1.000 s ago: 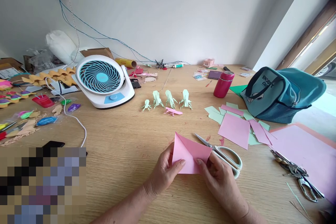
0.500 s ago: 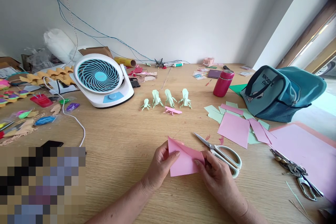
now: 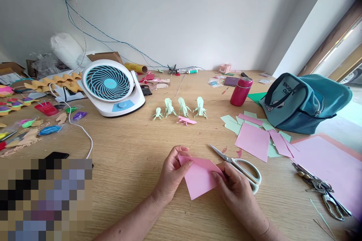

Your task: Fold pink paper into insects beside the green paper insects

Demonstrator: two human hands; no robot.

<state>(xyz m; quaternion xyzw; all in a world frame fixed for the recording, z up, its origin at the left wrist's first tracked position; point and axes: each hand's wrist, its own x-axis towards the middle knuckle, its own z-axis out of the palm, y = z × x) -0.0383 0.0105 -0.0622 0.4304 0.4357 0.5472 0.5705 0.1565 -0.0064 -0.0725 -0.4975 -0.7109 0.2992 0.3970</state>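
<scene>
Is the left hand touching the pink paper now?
Touching. The head view shows the left hand gripping the upper left corner of the pink paper, thumb on top.

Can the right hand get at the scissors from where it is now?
Probably yes: the scissors lie on the table just beside the right hand, nothing between, but that hand would first have to release the pink paper.

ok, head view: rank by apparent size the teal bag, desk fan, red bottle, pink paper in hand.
1. teal bag, largest.
2. desk fan.
3. pink paper, held by the left hand and right hand; it sits nearest the camera, so its rank is unsure.
4. red bottle, smallest.
</scene>
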